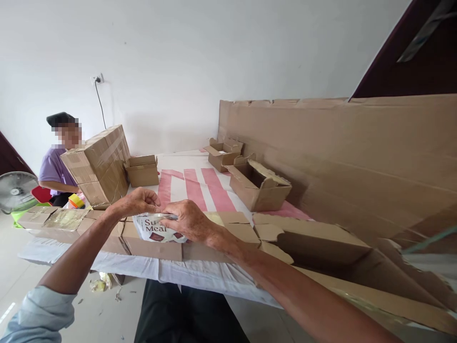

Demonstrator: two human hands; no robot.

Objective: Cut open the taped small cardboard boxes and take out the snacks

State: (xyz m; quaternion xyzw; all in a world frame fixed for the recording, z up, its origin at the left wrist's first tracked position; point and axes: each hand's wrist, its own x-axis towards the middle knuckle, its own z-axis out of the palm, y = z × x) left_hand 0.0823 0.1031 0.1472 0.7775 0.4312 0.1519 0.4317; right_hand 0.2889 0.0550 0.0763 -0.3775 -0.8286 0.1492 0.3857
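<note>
Both my hands hold a white food pouch (154,229) printed with the word "Meal", just above an open cardboard box (157,247) at the table's near edge. My left hand (137,202) pinches the pouch's top edge from the left, fingers closed. My right hand (188,220) grips the same top edge from the right, fingers curled over it. The pouch's lower part sits inside the box.
A taped stack of cartons (100,164) stands at the left, a small closed box (143,170) behind it. Two open boxes (259,186) lie farther back on the red-striped tablecloth (194,188). Large cardboard sheets (339,152) lean along the right. A person in purple (53,166) sits at the left by a fan (16,190).
</note>
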